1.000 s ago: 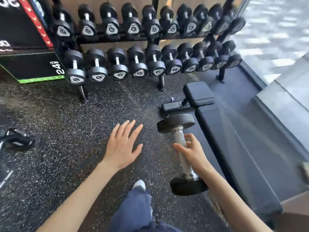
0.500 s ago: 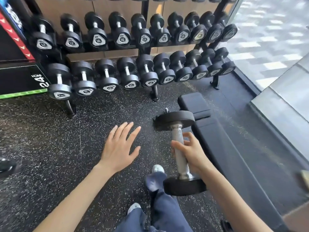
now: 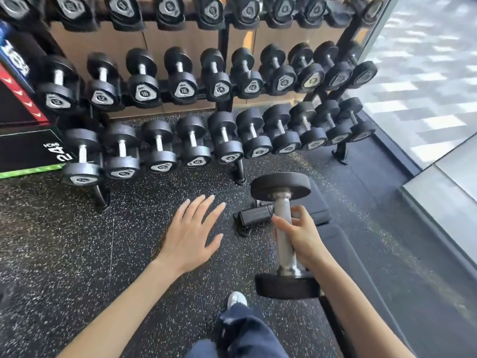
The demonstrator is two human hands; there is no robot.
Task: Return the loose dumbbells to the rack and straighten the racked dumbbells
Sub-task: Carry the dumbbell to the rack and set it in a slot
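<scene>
Currently the right hand (image 3: 302,239) grips the knurled steel handle (image 3: 283,244) of the loose dumbbell (image 3: 280,187), fingers and thumb curled round the bar near its middle. This dumbbell is carried roughly upright and clear of the floor, one black round head above the hand and the other head (image 3: 286,286) below it, in front of the lower right part of the rack. The left hand (image 3: 191,233) is held flat, palm down, fingers straight and slightly spread; it holds nothing and hangs over the speckled rubber floor (image 3: 77,241). Below the hands, a dark blue trouser leg (image 3: 247,332) and the toe of a white shoe (image 3: 237,298) are visible. Behind the carried dumbbell lies a black padded bench (image 3: 343,244), with its transport wheel assembly (image 3: 254,215) just beside the right hand's thumb. Beyond, the three-tier dumbbell rack (image 3: 240,171) stands on the floor. The bottom tier (image 3: 193,148) and the middle tier (image 3: 180,81) each carry a close row of black dumbbells with handles pointing toward the camera; several middle-tier end caps read 16 and 14. Only the front heads of the top tier (image 3: 170,11) are in view. A black plyo box (image 3: 31,151) with a green edge sits left of the rack, and a glass wall (image 3: 426,73) runs along the right.
</scene>
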